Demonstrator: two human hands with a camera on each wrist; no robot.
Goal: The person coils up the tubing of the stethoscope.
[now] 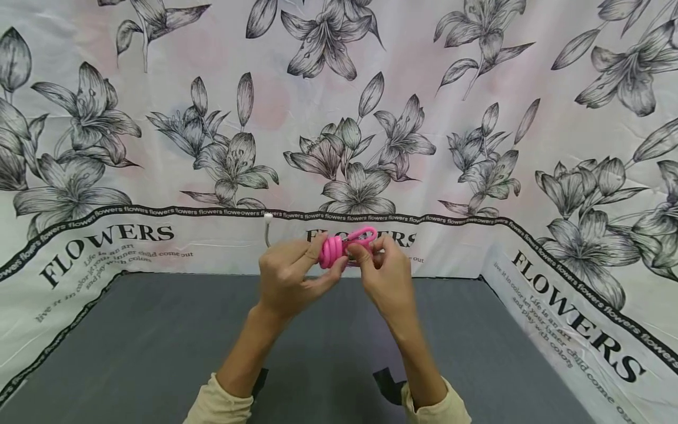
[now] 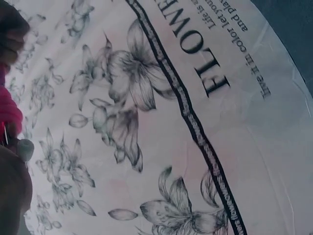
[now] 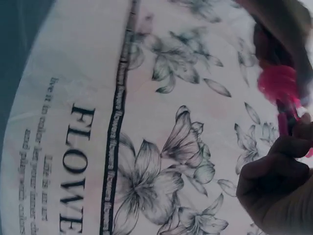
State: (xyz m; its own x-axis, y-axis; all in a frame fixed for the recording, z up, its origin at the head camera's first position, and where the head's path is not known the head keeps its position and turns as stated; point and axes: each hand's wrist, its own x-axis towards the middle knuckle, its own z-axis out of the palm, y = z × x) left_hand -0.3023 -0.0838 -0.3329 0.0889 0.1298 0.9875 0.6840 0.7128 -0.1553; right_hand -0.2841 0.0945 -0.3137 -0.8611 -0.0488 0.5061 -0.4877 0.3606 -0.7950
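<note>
Both hands hold a bright pink cord (image 1: 332, 252), wound in several tight turns with a loop sticking out to the right. My left hand (image 1: 288, 274) grips the wound part between thumb and fingers. On the other side, my right hand (image 1: 389, 277) pinches the cord by the base of the loop. The left wrist view catches the pink coils (image 2: 9, 112) at its left edge, beside a small grey rounded tip (image 2: 25, 149). In the right wrist view, the coils (image 3: 279, 83) show above the curled right fingers (image 3: 274, 166).
A thin grey stalk with a white tip (image 1: 268, 219) rises behind the left hand. Below the hands lies a dark grey table (image 1: 175, 341), enclosed by a white flower-printed cloth (image 1: 228, 53). Black pieces (image 1: 389, 386) show near both forearms.
</note>
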